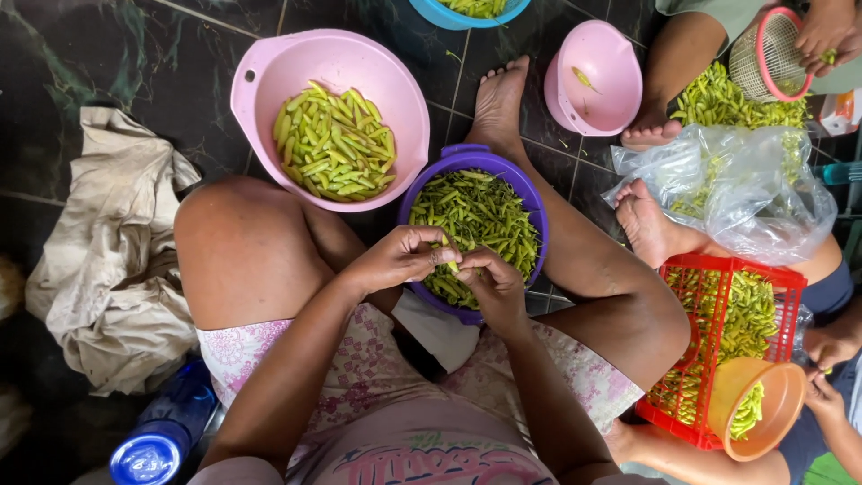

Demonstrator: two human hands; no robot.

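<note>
Here, the fingers (446, 255) of both hands meet over the near rim of the purple bowl (503, 166), pinched narrow around a single green chili (454, 266) that peeks out between the fingertips. The left hand (400, 258) curls in from the left, thumb and forefinger closed on the chili; the right hand (492, 280) closes on it from the right, knuckles up. The purple bowl sits on the floor between the person's bent knees, heaped with darker green chilies (476, 211). Just beyond it to the far left stands a large pink bowl (269, 76) holding paler, yellow-green chilies (334, 144), its rim touching the purple one. A smaller pink bowl (603, 67) lies tipped on the dark tiled floor (108, 54) farther right. On the left lies a crumpled beige cloth (108, 260), with a blue bottle (162, 440) near it. To the right, other people sit by a red crate (727, 269) of chilies, an orange bowl (763, 404) and a clear plastic bag (745, 193).
</note>
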